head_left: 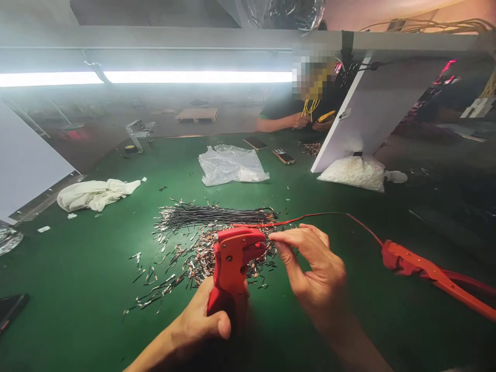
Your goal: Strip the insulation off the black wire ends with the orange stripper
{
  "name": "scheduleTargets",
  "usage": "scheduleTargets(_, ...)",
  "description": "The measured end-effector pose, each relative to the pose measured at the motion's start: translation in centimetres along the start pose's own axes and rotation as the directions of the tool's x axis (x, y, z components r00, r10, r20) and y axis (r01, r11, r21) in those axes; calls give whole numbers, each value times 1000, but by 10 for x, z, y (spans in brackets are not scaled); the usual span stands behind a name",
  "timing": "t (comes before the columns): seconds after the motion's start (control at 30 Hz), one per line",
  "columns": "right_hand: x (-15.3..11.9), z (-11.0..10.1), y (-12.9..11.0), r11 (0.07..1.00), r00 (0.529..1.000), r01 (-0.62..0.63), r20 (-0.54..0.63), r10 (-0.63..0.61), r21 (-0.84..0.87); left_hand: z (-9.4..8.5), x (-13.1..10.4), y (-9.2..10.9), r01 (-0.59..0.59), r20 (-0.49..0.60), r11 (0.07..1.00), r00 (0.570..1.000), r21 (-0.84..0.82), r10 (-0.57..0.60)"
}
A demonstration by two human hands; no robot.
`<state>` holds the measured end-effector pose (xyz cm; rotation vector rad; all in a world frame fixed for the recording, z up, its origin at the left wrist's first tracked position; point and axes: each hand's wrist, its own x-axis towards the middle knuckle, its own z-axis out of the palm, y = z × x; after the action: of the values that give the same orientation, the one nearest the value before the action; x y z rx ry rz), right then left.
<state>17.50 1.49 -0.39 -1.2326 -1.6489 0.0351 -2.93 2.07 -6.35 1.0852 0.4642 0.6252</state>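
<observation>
My left hand point(197, 315) is wrapped round the handles of a red and orange wire stripper point(229, 258), held upright with its jaws facing right. My right hand point(315, 263) is closed in a pinch right at the jaw opening. What its fingertips hold is too small to make out. Behind the tool lies a bundle of black wires point(217, 215) with bared ends. Around and beneath the tool spreads a heap of short wire scraps point(199, 258). A thin red cord point(325, 214) runs behind my right hand to a second wire stripper point(422, 268) lying on the right.
On the green table point(93, 268) are a clear plastic bag point(232, 165), a white cloth point(96, 194), two phones point(284, 156) and a bag of white pieces point(354, 173) by a leaning panel point(382, 103). Across the table a person's hands point(300, 120) hold yellow wires and a yellow tool.
</observation>
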Motion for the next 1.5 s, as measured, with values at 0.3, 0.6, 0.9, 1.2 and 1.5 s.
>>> scheduleTargets(0.3, -1, 0, 2, 997, 996, 75, 48, -73, -37, 0, -1, 3, -7, -11, 999, 1000, -38, 7)
scheduleTargets(0.6, -1, -4, -3, 995, 995, 70, 74, -66, -63, 4, 2, 7, -71, -25, 997, 997, 5, 71)
scheduleTargets(0.9, 1, -5, -3, 989, 993, 110, 47, -106, -100, 0, 1, -6, -106, -85, 994, 990, 34, 108)
scheduleTargets(1.2, 4, -3, -5, 986, 987, 149, -56, -153, -75, 3, -4, -10, -132, -181, 986, 972, 98, 148)
scheduleTargets(1.5, 3, -1, -2, 985, 989, 141, -36, -146, -100, 6, 1, 3, -92, -10, 993, 996, 68, 92)
